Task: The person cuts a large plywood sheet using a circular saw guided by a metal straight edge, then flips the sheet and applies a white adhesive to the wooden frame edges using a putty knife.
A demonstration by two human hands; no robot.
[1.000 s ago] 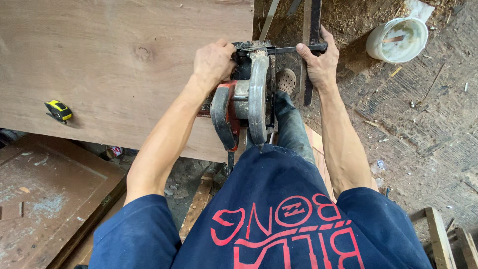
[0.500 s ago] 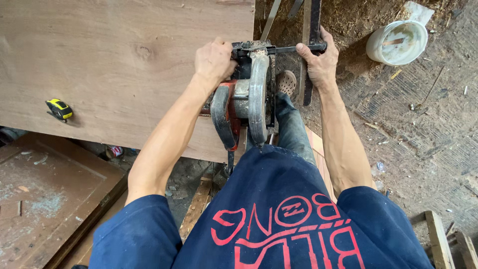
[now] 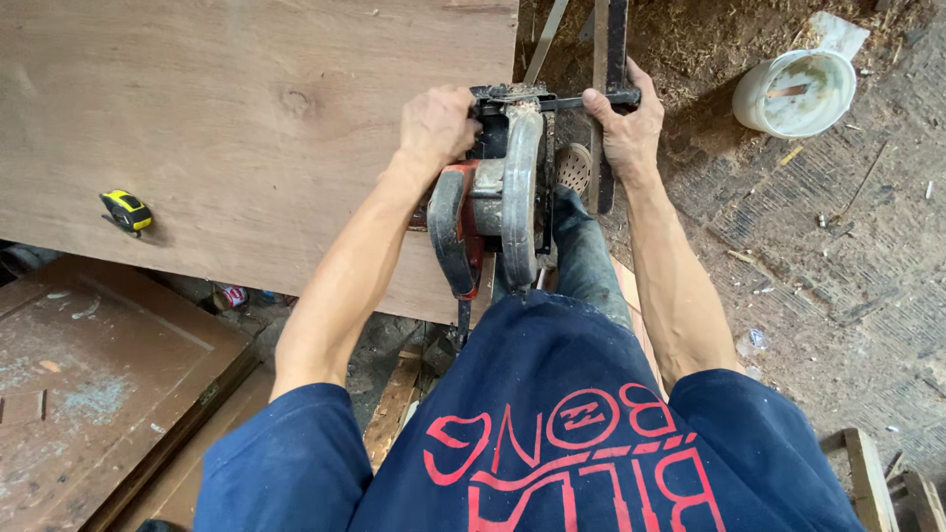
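Nothing is shifting since the earlier frame; both hands are staying clamped at upper centre.

Left hand (image 3: 437, 126) fingers are curling over the grey-and-red circular saw (image 3: 493, 212); right hand (image 3: 621, 128) fingers are wrapping its black guide bar (image 3: 591, 100) at the brown plywood sheet (image 3: 246, 128) edge. Kickback is threatening the sandalled foot (image 3: 572, 169) just beside the blade.

Even soft daylight, faint shadows, no glare; sharp focus, slight wide-angle edge stretch.

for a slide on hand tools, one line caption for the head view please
Both hands, left hand and right hand, on a circular saw at a plywood sheet edge.
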